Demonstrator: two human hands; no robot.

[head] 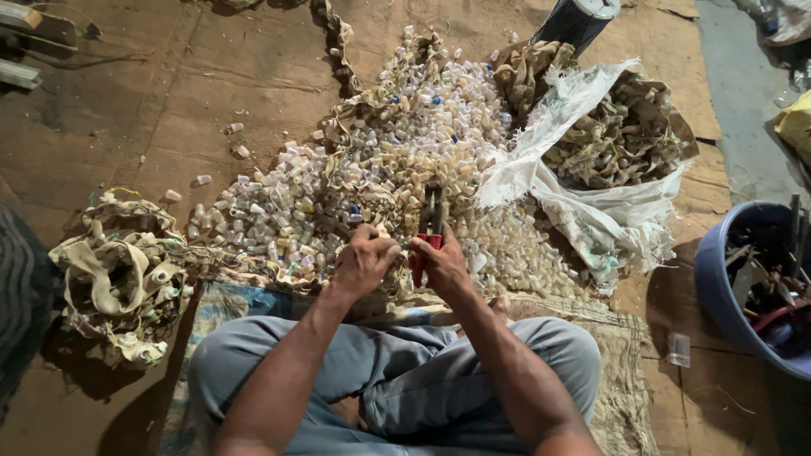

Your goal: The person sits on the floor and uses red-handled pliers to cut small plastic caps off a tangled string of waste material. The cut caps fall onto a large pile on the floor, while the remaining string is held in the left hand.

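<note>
Red-handled pliers [429, 226] sit in the right hand [443, 267] near the middle of the frame, the fingers wrapped tight around the handles, the dark metal nose pointing up toward the top of the picture. Just left of it, the left hand [363, 260] is curled shut on something small; what it pinches is hidden by the fingers. Both hands hover over the lower edge of a broad heap of small pale plastic caps [397, 169], whitish and yellowish with a few blue ones, which spreads across the brown cardboard floor [169, 93] from centre to upper centre. The person sits cross-legged in grey trousers [405, 380] at the bottom of the frame, on a woven mat [625, 371].

At centre right an open white woven sack [591, 211] holds a mass of tan scraps. At the left lies a tangled pile of beige cloth strips [118, 274]. A blue plastic tub [726, 279] with dark metal pieces stands at the right edge. A few loose caps lie apart in the upper left.
</note>
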